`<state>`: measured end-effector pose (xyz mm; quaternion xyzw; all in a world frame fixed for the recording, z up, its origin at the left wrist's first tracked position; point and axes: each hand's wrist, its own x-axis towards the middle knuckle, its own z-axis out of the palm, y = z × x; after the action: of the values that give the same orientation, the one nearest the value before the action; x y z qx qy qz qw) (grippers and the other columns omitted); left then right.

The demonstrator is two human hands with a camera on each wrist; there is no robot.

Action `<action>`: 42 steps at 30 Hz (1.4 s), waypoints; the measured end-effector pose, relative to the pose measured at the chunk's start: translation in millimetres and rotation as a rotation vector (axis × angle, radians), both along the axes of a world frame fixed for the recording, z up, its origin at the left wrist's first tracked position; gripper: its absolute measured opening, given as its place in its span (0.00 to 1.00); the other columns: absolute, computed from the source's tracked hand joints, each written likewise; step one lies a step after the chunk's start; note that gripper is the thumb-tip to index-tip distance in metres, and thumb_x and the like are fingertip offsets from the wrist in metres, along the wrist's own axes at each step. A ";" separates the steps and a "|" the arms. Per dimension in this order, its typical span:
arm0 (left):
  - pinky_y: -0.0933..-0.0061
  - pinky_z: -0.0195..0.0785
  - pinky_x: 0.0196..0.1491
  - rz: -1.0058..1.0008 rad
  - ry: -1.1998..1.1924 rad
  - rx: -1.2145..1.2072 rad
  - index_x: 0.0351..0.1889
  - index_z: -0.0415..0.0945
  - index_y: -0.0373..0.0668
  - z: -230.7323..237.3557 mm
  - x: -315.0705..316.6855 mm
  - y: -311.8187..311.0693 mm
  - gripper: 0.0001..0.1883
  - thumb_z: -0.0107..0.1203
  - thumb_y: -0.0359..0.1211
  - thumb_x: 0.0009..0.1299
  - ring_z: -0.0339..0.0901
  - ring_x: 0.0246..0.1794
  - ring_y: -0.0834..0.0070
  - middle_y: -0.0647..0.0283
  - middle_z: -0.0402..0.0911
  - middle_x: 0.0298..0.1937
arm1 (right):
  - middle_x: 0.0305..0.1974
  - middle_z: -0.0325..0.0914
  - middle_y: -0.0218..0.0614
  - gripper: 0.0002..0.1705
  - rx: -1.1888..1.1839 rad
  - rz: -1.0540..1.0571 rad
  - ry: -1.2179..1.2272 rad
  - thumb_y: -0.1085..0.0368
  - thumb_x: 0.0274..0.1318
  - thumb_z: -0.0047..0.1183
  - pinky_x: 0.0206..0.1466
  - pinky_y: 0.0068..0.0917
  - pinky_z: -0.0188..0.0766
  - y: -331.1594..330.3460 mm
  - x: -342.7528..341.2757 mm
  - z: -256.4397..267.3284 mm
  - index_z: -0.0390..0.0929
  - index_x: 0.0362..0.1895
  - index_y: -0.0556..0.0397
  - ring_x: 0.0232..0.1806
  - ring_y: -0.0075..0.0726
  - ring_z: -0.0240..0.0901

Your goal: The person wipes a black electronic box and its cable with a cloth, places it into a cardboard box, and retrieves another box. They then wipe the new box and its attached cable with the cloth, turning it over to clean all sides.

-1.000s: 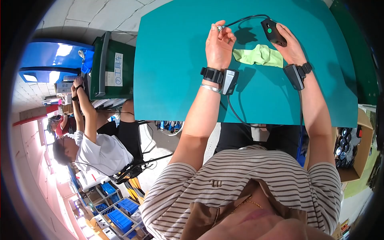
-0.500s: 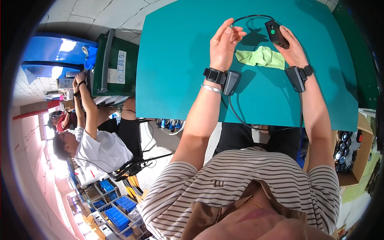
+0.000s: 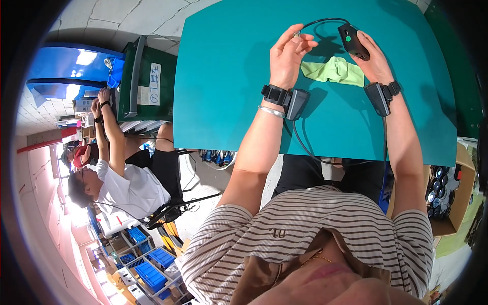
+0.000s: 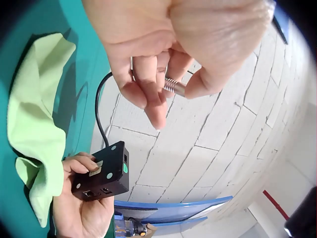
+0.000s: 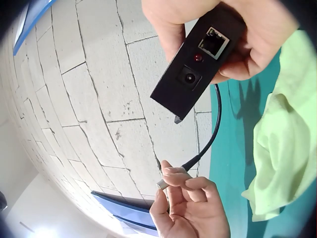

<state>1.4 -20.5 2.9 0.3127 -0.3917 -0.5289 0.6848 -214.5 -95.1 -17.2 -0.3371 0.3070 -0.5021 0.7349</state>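
Observation:
A small black box [image 3: 353, 42] with a green dot is gripped in my right hand [image 3: 375, 63], above the table's far right part. Its side shows a network socket, a red light and a round power socket in the right wrist view. A black cable [image 5: 216, 124] runs from the box to a metal connector [image 4: 174, 87], which my left hand [image 3: 286, 60] pinches between thumb and fingers. In the left wrist view the connector's ribbed metal barrel shows beside the thumb. A light green cloth [image 3: 333, 71] lies crumpled on the table below and between both hands.
The teal table [image 3: 229, 91] spans the area under the hands. Left of it stands a dark green cabinet [image 3: 147, 84] with a white label. A person in a white shirt [image 3: 133, 190] sits beyond the table's left side. A cardboard box [image 3: 463, 190] with round items is at right.
The left hand has shifted slightly to the right and turned, with the connector still pinched. The right hand and black box have moved slightly to the right in the head view.

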 end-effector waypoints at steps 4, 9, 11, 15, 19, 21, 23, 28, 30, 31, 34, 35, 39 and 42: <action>0.66 0.70 0.51 0.006 0.000 0.031 0.54 0.69 0.33 0.4 0.2 0.3 0.17 0.46 0.32 0.71 0.78 0.41 0.67 0.55 0.78 0.41 | 0.48 0.72 0.30 0.18 -0.008 0.020 0.000 0.56 0.62 0.53 0.59 0.32 0.63 -2.1 -1.5 -3.0 0.72 0.52 0.50 0.51 0.27 0.67; 0.66 0.71 0.49 0.022 0.015 0.052 0.50 0.71 0.34 -0.7 0.8 -0.7 0.14 0.47 0.32 0.71 0.77 0.38 0.68 0.55 0.78 0.38 | 0.49 0.73 0.31 0.18 0.007 0.010 0.004 0.57 0.62 0.54 0.59 0.33 0.63 -1.0 0.0 -1.0 0.72 0.53 0.50 0.52 0.27 0.66; 0.66 0.71 0.48 0.027 0.026 0.060 0.49 0.72 0.35 -1.3 -1.0 -1.9 0.13 0.47 0.33 0.71 0.77 0.37 0.69 0.55 0.78 0.37 | 0.50 0.72 0.31 0.20 0.002 0.008 -0.004 0.55 0.62 0.53 0.60 0.35 0.62 -1.6 -0.6 -2.0 0.72 0.55 0.49 0.54 0.29 0.66; 0.69 0.71 0.45 0.048 0.017 0.066 0.45 0.73 0.37 -3.3 -0.6 -2.6 0.14 0.49 0.38 0.73 0.75 0.33 0.71 0.58 0.77 0.34 | 0.50 0.72 0.32 0.22 0.025 0.042 -0.044 0.53 0.63 0.50 0.60 0.35 0.62 -2.8 -3.4 -1.5 0.72 0.56 0.48 0.54 0.30 0.66; 0.72 0.70 0.39 -0.006 0.048 0.077 0.43 0.74 0.38 -7.7 2.9 -3.3 0.15 0.49 0.41 0.73 0.73 0.30 0.74 0.61 0.76 0.32 | 0.51 0.71 0.35 0.24 0.025 0.051 -0.071 0.52 0.63 0.49 0.59 0.35 0.64 -1.8 -4.3 1.4 0.71 0.57 0.50 0.52 0.32 0.65; 0.72 0.69 0.39 -0.034 0.062 0.073 0.43 0.74 0.38 -10.6 5.3 -4.5 0.14 0.50 0.41 0.73 0.72 0.30 0.74 0.61 0.76 0.31 | 0.49 0.72 0.33 0.22 0.035 0.047 -0.073 0.52 0.64 0.48 0.57 0.35 0.65 -3.7 -5.7 -2.2 0.72 0.56 0.48 0.50 0.31 0.66; 0.73 0.69 0.38 -0.062 0.076 0.069 0.43 0.74 0.38 -13.2 5.9 -5.5 0.14 0.50 0.40 0.73 0.71 0.29 0.75 0.61 0.75 0.31 | 0.46 0.73 0.36 0.21 0.036 0.023 -0.099 0.52 0.63 0.49 0.53 0.34 0.68 -7.3 -6.4 -7.7 0.73 0.54 0.51 0.46 0.33 0.68; 0.70 0.70 0.43 -0.044 -0.033 0.124 0.52 0.69 0.39 -3.9 -7.2 0.3 0.14 0.54 0.34 0.71 0.74 0.33 0.73 0.58 0.78 0.37 | 0.42 0.74 0.39 0.21 0.046 0.075 -0.166 0.52 0.63 0.50 0.48 0.33 0.70 -9.4 -8.3 -6.8 0.74 0.49 0.55 0.42 0.36 0.71; 0.69 0.70 0.45 -0.043 -0.053 0.136 0.54 0.67 0.39 -4.0 -8.6 1.5 0.16 0.55 0.33 0.70 0.76 0.36 0.72 0.57 0.79 0.38 | 0.41 0.75 0.40 0.21 0.037 0.088 -0.198 0.52 0.62 0.51 0.46 0.32 0.71 -7.2 -7.8 -4.8 0.74 0.48 0.56 0.40 0.36 0.71; 0.68 0.70 0.46 -0.042 -0.074 0.149 0.56 0.66 0.39 -3.9 -8.7 1.2 0.19 0.55 0.33 0.70 0.77 0.38 0.70 0.56 0.80 0.40 | 0.41 0.75 0.39 0.21 0.036 0.086 -0.192 0.52 0.62 0.51 0.47 0.32 0.70 -6.9 -7.5 -4.9 0.74 0.49 0.56 0.41 0.36 0.71; 0.68 0.70 0.48 -0.125 -0.147 0.147 0.57 0.66 0.39 -8.7 -2.8 -3.8 0.20 0.56 0.32 0.70 0.78 0.42 0.69 0.55 0.80 0.42 | 0.41 0.76 0.39 0.21 0.050 0.052 -0.176 0.53 0.63 0.51 0.48 0.31 0.70 -7.4 -4.4 -7.7 0.73 0.51 0.56 0.41 0.34 0.71; 0.68 0.70 0.48 -0.125 -0.147 0.147 0.57 0.66 0.39 -10.8 -2.3 -4.3 0.20 0.56 0.32 0.70 0.78 0.42 0.69 0.55 0.80 0.42 | 0.41 0.76 0.39 0.22 0.064 0.020 -0.166 0.54 0.64 0.49 0.47 0.31 0.71 -7.9 -3.4 -9.0 0.72 0.54 0.57 0.39 0.33 0.71; 0.70 0.71 0.46 -0.104 -0.173 0.100 0.53 0.67 0.42 -12.4 -3.1 -4.4 0.17 0.57 0.31 0.69 0.80 0.41 0.69 0.58 0.81 0.40 | 0.44 0.76 0.31 0.21 0.051 0.033 -0.096 0.54 0.65 0.48 0.51 0.28 0.68 -8.3 -1.5 -9.4 0.72 0.56 0.53 0.44 0.27 0.71; 0.71 0.71 0.44 -0.085 -0.185 0.067 0.49 0.68 0.43 -13.4 -4.5 -4.7 0.14 0.58 0.30 0.68 0.80 0.39 0.69 0.60 0.81 0.38 | 0.45 0.75 0.24 0.21 -0.090 0.110 -0.035 0.52 0.63 0.51 0.53 0.25 0.67 -4.3 1.2 -3.9 0.72 0.55 0.49 0.47 0.19 0.70</action>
<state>-3.1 -25.2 -10.6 0.3662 -0.4482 -0.5391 0.6119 -213.3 -99.3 -21.2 -0.3773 0.2525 -0.4801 0.7506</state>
